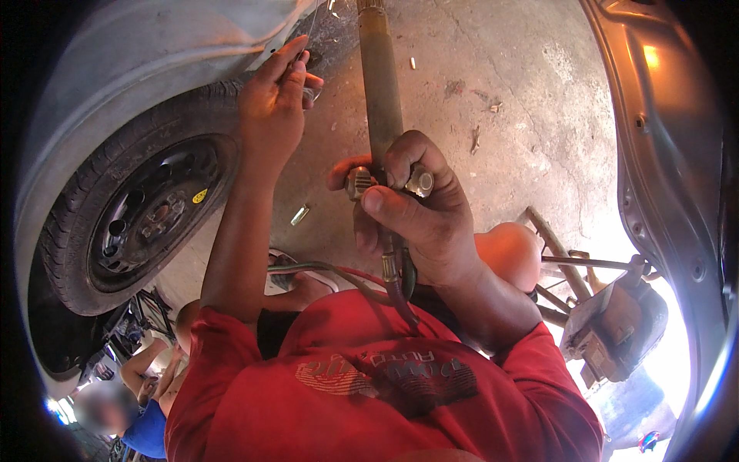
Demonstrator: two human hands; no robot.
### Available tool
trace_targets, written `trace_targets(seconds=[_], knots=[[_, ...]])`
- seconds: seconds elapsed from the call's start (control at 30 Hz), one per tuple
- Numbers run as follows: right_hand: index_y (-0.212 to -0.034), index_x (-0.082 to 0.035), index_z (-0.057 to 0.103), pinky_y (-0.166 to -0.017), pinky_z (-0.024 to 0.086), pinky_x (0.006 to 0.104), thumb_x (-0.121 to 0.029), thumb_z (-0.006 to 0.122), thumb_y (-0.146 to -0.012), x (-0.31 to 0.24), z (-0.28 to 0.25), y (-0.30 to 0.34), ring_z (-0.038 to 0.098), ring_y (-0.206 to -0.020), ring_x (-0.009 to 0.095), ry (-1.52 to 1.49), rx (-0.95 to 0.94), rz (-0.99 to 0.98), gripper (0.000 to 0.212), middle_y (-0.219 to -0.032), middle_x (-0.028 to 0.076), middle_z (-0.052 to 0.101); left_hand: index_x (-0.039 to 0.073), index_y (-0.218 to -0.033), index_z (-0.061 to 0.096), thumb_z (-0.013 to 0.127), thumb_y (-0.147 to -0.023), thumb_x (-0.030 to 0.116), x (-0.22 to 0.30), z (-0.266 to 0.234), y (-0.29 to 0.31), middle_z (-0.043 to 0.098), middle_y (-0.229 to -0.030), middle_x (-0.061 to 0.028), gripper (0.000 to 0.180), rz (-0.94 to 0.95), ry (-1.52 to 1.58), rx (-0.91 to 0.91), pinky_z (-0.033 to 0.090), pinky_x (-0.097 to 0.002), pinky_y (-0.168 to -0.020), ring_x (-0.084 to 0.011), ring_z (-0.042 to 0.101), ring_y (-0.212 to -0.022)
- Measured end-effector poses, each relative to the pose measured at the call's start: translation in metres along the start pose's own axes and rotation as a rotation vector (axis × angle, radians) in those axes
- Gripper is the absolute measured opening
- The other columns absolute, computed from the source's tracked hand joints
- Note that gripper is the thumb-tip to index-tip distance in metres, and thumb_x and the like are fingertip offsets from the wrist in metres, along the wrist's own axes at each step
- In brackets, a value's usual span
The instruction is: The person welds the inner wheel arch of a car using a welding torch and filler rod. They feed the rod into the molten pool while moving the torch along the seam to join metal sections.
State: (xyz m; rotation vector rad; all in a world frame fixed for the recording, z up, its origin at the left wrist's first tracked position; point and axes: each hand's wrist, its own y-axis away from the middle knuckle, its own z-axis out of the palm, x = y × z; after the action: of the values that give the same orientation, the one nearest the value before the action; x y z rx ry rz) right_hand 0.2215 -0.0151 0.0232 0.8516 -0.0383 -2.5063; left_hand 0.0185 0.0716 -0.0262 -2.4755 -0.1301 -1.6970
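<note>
My right hand [431,208] is closed around the valve end of a gas torch [381,85], with fingers and thumb about its two metal knobs [359,183]. The torch's long, dull tube points away from me and leaves the picture at the top. From its lower end a dark red hose [396,296] runs toward my shirt. Ahead and to the left, my left hand [277,88] is raised beside the pale car panel [192,46], fingers pinched. A thin wire-like line and a bit of shiny metal show by those fingers; I cannot make out what they hold.
At left, a black-rimmed wheel [150,204] stands under the panel. A grey metal panel [662,115] rises at right, near a rusty frame [562,254]. Small scraps [300,214] lie on the concrete floor [539,115]. Another person in blue [146,427] is at lower left.
</note>
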Motion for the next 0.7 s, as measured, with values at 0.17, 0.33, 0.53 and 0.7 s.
trace_targets(seconds=[0.17, 0.33, 0.53, 0.7], knots=[[-0.097, -0.011, 0.044, -0.054, 0.055, 0.0232, 0.002, 0.063, -0.099, -0.0014, 0.0001, 0.0007, 0.067, -0.064, 0.011, -0.007, 0.001, 0.009, 0.023, -0.110, 0.017, 0.069, 0.006, -0.141, 0.062, 0.050, -0.107, 0.014, 0.0012, 0.0004, 0.0008, 0.070, -0.122, -0.0111, 0.036, -0.017, -0.005, 0.001, 0.056, -0.0252, -0.070, -0.0123, 0.070, -0.092], [-0.097, -0.011, 0.044, -0.055, 0.055, 0.0222, 0.001, 0.063, -0.099, -0.0015, -0.0008, 0.0007, 0.067, -0.064, 0.010, 0.001, -0.029, -0.001, 0.023, -0.111, 0.016, 0.068, 0.006, -0.140, 0.063, 0.051, -0.108, 0.015, 0.0014, 0.0010, 0.0003, 0.072, -0.117, -0.0090, 0.035, -0.025, -0.010, -0.004, 0.056, -0.0248, -0.070, -0.0120, 0.071, -0.092], [-0.098, -0.012, 0.044, -0.056, 0.056, 0.0219, 0.001, 0.063, -0.100, -0.0008, 0.0007, 0.0023, 0.067, -0.065, 0.010, -0.007, -0.006, 0.011, 0.023, -0.113, 0.016, 0.066, 0.006, -0.140, 0.062, 0.051, -0.108, 0.014, -0.0039, 0.0020, -0.0005, 0.072, -0.116, -0.0079, 0.036, 0.016, 0.004, 0.010, 0.056, -0.0250, -0.071, -0.0118, 0.070, -0.092], [-0.099, -0.012, 0.044, -0.055, 0.055, 0.0221, 0.002, 0.062, -0.099, -0.0002, -0.0012, 0.0010, 0.066, -0.064, 0.009, 0.006, -0.019, -0.002, 0.023, -0.111, 0.016, 0.068, 0.007, -0.141, 0.062, 0.050, -0.107, 0.012, -0.0049, 0.0021, -0.0015, 0.071, -0.121, -0.0089, 0.036, 0.004, 0.016, 0.010, 0.056, -0.0251, -0.071, -0.0125, 0.071, -0.093]])
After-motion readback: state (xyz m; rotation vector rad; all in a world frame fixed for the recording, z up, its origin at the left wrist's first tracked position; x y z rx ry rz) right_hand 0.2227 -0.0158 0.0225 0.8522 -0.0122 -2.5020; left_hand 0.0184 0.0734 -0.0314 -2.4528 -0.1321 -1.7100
